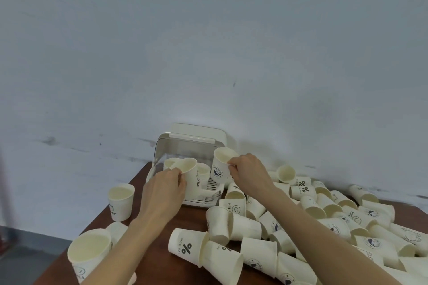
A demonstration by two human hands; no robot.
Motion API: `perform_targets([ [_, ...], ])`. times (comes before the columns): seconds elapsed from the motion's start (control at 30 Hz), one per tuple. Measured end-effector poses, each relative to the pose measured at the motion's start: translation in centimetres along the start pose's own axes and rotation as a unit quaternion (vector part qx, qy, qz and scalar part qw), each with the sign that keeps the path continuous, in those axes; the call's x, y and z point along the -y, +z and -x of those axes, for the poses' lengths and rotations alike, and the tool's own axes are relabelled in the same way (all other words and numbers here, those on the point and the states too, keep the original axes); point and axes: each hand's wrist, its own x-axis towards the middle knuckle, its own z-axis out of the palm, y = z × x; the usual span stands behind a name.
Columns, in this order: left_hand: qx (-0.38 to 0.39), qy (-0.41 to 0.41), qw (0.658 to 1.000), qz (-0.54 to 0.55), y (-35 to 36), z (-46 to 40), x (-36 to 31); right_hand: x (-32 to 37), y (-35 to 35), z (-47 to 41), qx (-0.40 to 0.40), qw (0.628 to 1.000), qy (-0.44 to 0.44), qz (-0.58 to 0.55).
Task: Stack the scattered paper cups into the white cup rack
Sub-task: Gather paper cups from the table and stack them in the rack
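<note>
Past the upright cream paper cup (89, 249) nearest, two printed paper cups are gripped, left hand (162, 188) and right hand (249, 172), at the white plastic cup rack (196, 141), where nesting is judged next.

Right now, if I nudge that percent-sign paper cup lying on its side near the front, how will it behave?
The percent-sign cup lies on its side on the smooth wooden table, so it would probably roll, curving because it tapers. It looks empty and thin-walled, so likely very light and easy to dent. Another cup sits in its mouth, so both may shift together.
</note>
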Motion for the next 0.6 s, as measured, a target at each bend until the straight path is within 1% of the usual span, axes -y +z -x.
perform_targets([
  [0.27, 0.007, -0.023, 1.0, -0.015, -0.1, -1.2, 2.3, 2.0, 3.9, -4.9, -0.001, 0.999, 0.034, -0.023],
  [0.43, 0.006, -0.037, 0.999, -0.02, -0.3, -1.8, 3.2, 2.5, 6.4, -6.1, 0.012, 0.999, 0.046, -0.016],
  [0.6, 0.001, -0.044, 0.999, -0.017, 0.0, -2.3, 4.1, 2.5, 8.6, -6.9, 0.001, 0.998, 0.057, -0.005],
])
